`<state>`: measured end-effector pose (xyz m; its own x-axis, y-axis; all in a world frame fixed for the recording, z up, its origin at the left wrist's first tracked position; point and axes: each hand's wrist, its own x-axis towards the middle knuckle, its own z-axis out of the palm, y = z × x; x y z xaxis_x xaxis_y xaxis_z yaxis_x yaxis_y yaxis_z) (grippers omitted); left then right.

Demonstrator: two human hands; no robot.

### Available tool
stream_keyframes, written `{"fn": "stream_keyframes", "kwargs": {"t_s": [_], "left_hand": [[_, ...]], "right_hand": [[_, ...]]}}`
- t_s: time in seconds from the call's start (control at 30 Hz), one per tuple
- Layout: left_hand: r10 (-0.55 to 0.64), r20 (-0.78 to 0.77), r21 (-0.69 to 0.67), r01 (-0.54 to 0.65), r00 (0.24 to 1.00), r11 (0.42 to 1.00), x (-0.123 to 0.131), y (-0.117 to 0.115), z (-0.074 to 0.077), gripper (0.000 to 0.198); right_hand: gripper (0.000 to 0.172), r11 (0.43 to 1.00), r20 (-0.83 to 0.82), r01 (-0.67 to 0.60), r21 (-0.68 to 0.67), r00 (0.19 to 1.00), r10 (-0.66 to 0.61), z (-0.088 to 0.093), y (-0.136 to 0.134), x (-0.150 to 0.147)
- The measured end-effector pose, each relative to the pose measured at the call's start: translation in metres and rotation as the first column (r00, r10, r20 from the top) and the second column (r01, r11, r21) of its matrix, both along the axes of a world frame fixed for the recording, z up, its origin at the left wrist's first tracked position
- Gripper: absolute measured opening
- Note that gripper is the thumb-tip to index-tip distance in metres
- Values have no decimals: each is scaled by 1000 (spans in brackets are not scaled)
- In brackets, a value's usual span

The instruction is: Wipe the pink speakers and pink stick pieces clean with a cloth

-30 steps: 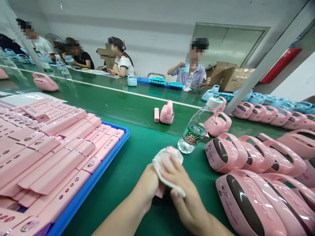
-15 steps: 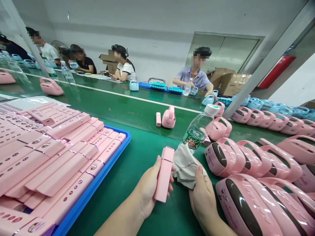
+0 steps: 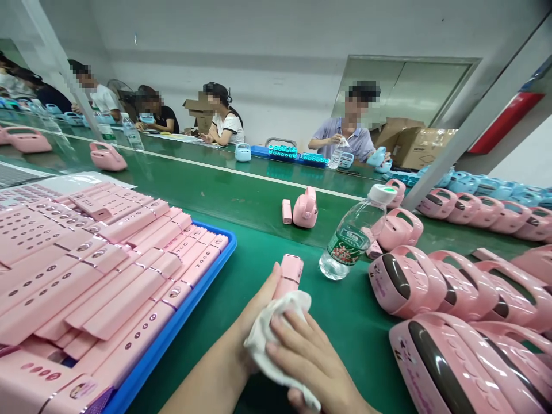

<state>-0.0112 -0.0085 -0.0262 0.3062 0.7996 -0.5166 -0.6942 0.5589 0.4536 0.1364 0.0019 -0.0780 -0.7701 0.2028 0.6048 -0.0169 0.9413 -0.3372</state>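
A pink square-sided stick device (image 3: 290, 273) with a shiny band lies in my left hand (image 3: 250, 316), its upper end sticking out above the cloth. My left thumb runs along its side, and the other left fingers are mostly hidden. My right hand (image 3: 311, 351) presses a crumpled white cloth (image 3: 262, 336) over the device's lower part. Beyond my hands stands a clear water bottle (image 3: 347, 238) with a green label. To the left, a blue tray (image 3: 222, 250) is heaped with similar pink sticks (image 3: 129, 259). Pink handled speakers (image 3: 409, 282) stand in rows at my right.
Farther along the green tabletop (image 3: 241, 201) stand a pink speaker (image 3: 305, 208) and a short pink stick (image 3: 286, 211). Several co-workers sit across the table, one in a light purple shirt (image 3: 340, 135). Blue speakers (image 3: 483, 183) line the far right. A slanted metal post (image 3: 452, 138) rises there.
My right hand has brought the cloth left and down onto the pink device, covering its lower part. The device's visible end now tilts away. The view has shifted slightly left.
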Motion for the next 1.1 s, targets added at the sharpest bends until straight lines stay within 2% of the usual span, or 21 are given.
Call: {"fn": "stream_keyframes", "kwargs": {"t_s": [0.03,0.07,0.1,0.17,0.2,0.23,0.27,0.33,0.4,0.5,0.57,0.63,0.7,0.77,0.83,0.93,1.0,1.1], "left_hand": [[36,-71,38,-33,997,999,2,-1,0,56],[85,-193,92,-68,978,993,4,-2,-1,51],[140,-338,154,-92,931,984,5,-2,-1,46],[211,-601,238,-79,771,968,3,-1,-2,34],[243,-692,262,-77,680,962,0,0,-3,29],[286,-755,290,-91,589,953,-4,1,-4,30],[326,-806,315,-108,495,943,-10,2,-5,37],[374,-884,359,-105,279,927,-20,4,-10,51],[383,-917,378,-61,111,924,-29,5,-16,55],[359,-933,358,33,-34,933,-34,4,-23,52],[341,-934,334,75,-111,940,-34,1,-22,48],[325,-923,313,90,-205,945,-32,-6,-13,44],[301,-894,293,75,-333,953,-33,-16,1,41],[239,-842,263,19,-483,965,-40,-31,19,39],[122,-781,208,-70,-612,976,-51,-47,35,38],[-95,-707,74,-207,-701,975,-73,-67,51,34],[-202,-671,-10,-263,-714,965,-85,-75,54,30],[-278,-644,-77,-301,-713,951,-95,-80,53,28]], "right_hand": [[52,994,-7,57,-98,998,-58,0,2,1],[51,964,-7,123,-235,992,-129,0,4,1],[49,897,8,188,-400,980,-201,1,6,2],[46,692,63,261,-673,952,-298,2,10,2],[46,605,81,267,-750,945,-317,3,11,2],[46,549,90,266,-792,941,-326,3,12,1],[46,524,96,265,-809,940,-326,3,13,1],[46,529,103,265,-806,943,-315,3,13,0],[48,530,113,266,-805,946,-304,3,13,0],[52,539,124,266,-799,950,-285,1,13,1],[52,559,141,276,-782,952,-272,-1,14,3],[50,582,163,291,-759,951,-263,-5,15,4],[50,602,181,303,-739,950,-256,-7,17,4],[52,615,193,310,-725,949,-251,-9,17,4],[57,615,206,312,-724,949,-239,-8,16,3],[63,605,204,294,-740,955,-216,-6,14,1],[64,606,194,283,-744,958,-211,-6,13,0],[62,617,185,279,-736,959,-213,-6,13,0]]}}
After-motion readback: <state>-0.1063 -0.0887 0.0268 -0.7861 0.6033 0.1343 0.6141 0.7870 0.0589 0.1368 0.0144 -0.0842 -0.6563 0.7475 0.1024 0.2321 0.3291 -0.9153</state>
